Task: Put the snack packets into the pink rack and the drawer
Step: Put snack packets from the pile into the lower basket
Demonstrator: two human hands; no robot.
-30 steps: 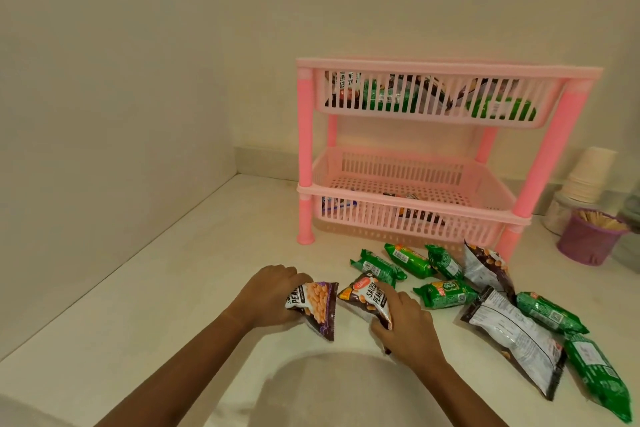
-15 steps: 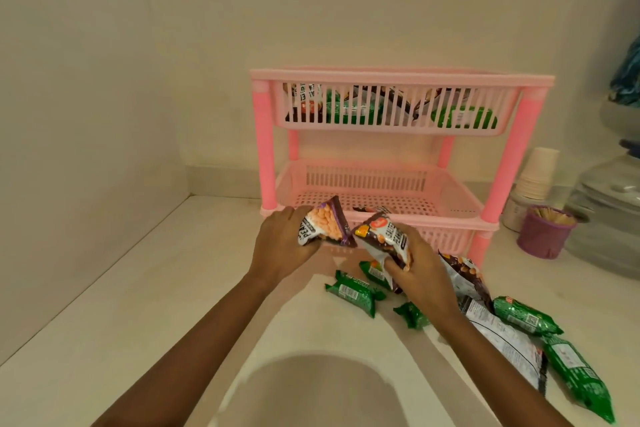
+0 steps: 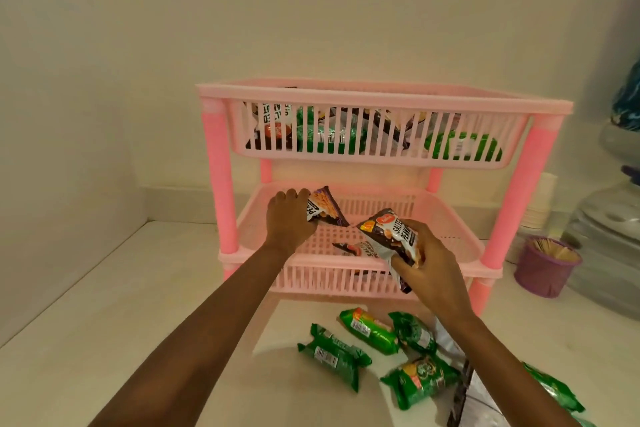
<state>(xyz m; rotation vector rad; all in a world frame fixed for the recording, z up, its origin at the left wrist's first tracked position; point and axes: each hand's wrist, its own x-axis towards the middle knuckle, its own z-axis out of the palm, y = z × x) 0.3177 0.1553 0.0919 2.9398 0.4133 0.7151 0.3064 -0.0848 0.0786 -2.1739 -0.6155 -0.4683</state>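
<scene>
A pink two-tier rack stands against the wall. Its upper basket holds several brown and green packets. My left hand grips a brown peanut packet over the left part of the lower basket. My right hand holds a second brown salted-peanut packet above that basket's front rim. Another brown packet lies inside the lower basket. Several green packets lie on the counter in front, and a large silver-and-brown packet shows partly under my right forearm.
A purple cup of toothpicks stands right of the rack, with a stack of paper cups behind it and a large water bottle at the far right. Walls close the counter at the left and back.
Both hands lifted their peanut packets off the counter and carried them forward to the lower basket of the rack. The view moved closer to the rack.
</scene>
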